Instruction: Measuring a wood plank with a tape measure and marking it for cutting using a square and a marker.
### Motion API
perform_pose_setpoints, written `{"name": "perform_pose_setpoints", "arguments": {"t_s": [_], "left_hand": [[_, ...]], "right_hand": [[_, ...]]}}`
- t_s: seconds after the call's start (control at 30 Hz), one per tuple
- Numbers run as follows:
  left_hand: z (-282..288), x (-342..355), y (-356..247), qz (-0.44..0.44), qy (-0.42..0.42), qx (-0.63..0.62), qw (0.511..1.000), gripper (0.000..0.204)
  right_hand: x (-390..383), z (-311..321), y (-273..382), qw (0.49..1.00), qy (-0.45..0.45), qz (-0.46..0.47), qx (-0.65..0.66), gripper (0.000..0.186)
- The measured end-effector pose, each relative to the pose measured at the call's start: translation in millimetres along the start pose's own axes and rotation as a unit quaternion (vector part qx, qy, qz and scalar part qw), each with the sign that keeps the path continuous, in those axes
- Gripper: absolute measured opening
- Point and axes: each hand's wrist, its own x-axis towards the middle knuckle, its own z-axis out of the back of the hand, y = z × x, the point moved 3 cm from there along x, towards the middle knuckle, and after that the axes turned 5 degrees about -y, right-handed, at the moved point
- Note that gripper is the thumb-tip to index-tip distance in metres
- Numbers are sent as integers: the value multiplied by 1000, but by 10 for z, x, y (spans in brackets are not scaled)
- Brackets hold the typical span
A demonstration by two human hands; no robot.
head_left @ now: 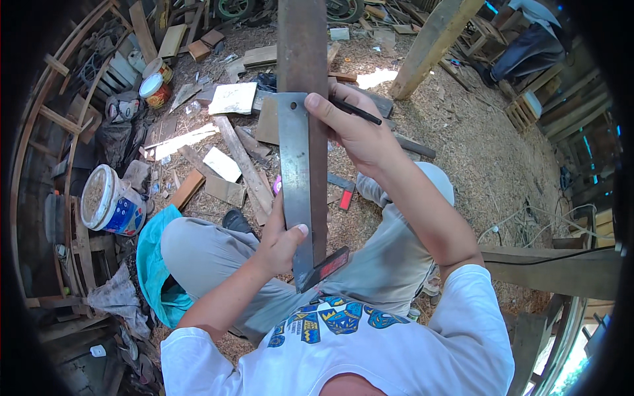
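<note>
Head view: left hand (281,241) grips metal square (295,185) against plank (304,79); right hand (353,129) apparently pinches black pencil (356,112).

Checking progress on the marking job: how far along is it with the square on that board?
Done: the metal square is laid flat along the dark wooden board, its dark stock at the near end. In hand: the left hand pins the blade, and the right hand holds a black pencil beside the blade's far end. Left: no drawn line is visible on the board, so the marking itself looks undone.
</note>
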Motion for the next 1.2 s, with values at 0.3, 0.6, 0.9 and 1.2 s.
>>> {"name": "perform_pose_setpoints", "arguments": {"t_s": [0.3,0.6,0.9,1.2], "left_hand": [[-46,1,-106,-30,20,73,997,75],[-56,23,-137,-82,-6,230,970,84],[-159,-29,-508,-111,9,442,890,91],[-400,-205,-524,-141,-50,519,841,110]], "right_hand": [[-30,-6,39,999,6,11,44,62],[-26,220,-141,991,48,-26,118,49],[-55,246,-448,941,78,-65,324,41],[44,145,-506,861,226,-70,450,56]]}}
